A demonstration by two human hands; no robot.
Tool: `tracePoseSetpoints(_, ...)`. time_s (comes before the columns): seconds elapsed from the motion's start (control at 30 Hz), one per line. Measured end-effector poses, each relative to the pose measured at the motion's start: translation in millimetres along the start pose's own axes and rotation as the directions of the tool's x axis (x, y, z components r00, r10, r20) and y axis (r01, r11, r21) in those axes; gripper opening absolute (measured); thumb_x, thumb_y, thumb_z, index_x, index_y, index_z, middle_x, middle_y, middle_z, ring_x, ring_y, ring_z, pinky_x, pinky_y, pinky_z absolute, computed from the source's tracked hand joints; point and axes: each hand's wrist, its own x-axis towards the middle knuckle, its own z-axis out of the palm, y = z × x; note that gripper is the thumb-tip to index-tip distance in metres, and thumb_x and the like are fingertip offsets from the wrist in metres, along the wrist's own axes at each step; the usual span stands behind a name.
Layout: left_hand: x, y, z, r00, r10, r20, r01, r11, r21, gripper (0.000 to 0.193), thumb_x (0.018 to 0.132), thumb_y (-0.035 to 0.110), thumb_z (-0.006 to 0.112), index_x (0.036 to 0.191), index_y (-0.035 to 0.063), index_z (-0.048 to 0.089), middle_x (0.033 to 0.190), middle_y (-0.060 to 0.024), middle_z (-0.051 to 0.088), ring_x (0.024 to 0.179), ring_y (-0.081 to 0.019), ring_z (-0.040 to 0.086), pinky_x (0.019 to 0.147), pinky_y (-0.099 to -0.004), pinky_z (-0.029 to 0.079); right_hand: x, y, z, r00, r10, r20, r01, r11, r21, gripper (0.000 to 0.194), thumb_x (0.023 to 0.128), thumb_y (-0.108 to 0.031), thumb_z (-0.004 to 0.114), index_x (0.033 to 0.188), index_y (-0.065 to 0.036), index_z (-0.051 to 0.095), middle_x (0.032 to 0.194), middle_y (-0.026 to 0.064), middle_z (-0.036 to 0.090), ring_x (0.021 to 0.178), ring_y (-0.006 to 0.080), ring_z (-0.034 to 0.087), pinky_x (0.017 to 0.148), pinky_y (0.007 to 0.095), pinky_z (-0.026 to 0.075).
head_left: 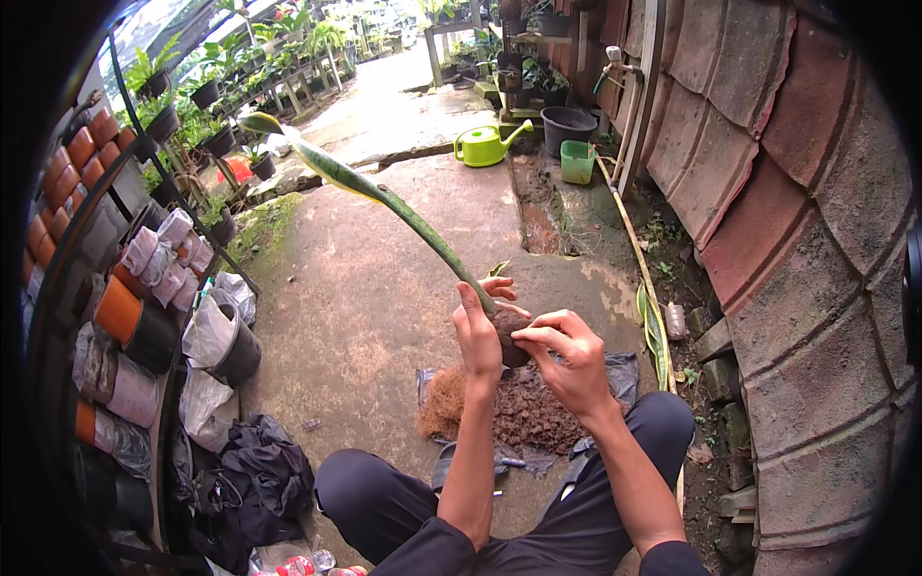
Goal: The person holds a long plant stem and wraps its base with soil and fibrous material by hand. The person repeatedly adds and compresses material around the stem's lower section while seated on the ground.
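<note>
My left hand [478,335] holds a ball of brown growing medium [510,338] at the base of a long snake plant leaf [432,234]. The leaf is green with yellow edges and slants up to the left. My right hand [569,356] is at the ball's right side, thumb and fingertips pinched together against it; whether a thread is between them is too small to tell. Beneath both hands, loose dark medium [536,414] and a tuft of brown coir-like fibre [443,403] lie on a black plastic sheet [624,371].
A variegated leaf [654,338] lies by a pole [634,237] on the right, near roof tiles [799,345]. Pots and wrapped bundles fill a rack [162,432] at left. Ahead stand a green watering can [481,147], a green container [578,163] and a black tub [567,128].
</note>
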Motion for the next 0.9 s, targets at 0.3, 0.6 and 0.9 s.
tracePoseSetpoints(0.3,2.2,-5.7,-2.6,1.0,-0.026,0.017,0.026,1.0,0.017,0.075,0.101,0.054,0.018,0.098,-0.0075,0.061,0.084,-0.0148,0.061,0.062,-0.0213,0.066,0.063,-0.0307,0.05,1.2,-4.3,-0.3,0.994,0.111,0.0,-0.111,0.992,-0.067,0.01,0.077,0.003,0.066,0.083,-0.003,0.062,0.083,0.009,0.061,0.077,0.027,0.062,0.066,0.0355,0.051)
tracePoseSetpoints(0.6,1.0,1.8,-2.6,1.0,-0.026,0.008,0.025,0.997,0.078,0.077,0.1,0.056,0.017,0.098,-0.0075,0.061,0.085,-0.014,0.061,0.064,-0.021,0.065,0.062,-0.0303,0.05,1.4,-7.1,-3.0,1.0,-0.018,0.017,0.02,0.997,-0.081,0.014,0.075,0.0,0.07,0.087,-0.005,0.065,0.087,0.0073,0.061,0.077,0.026,0.063,0.068,0.0349,0.052)
tracePoseSetpoints(0.9,-1.2,-1.6,-0.2,0.998,-0.014,0.055,0.004,0.985,0.175,0.079,0.099,0.059,0.017,0.097,-0.0043,0.064,0.084,-0.0117,0.062,0.065,-0.0183,0.064,0.063,-0.0289,0.049,0.3,-6.0,5.5,1.0,0.019,0.022,-0.014,0.98,-0.198,0.013,0.074,0.005,0.062,0.084,-0.003,0.057,0.084,0.009,0.057,0.075,0.0298,0.06,0.063,0.0398,0.049)
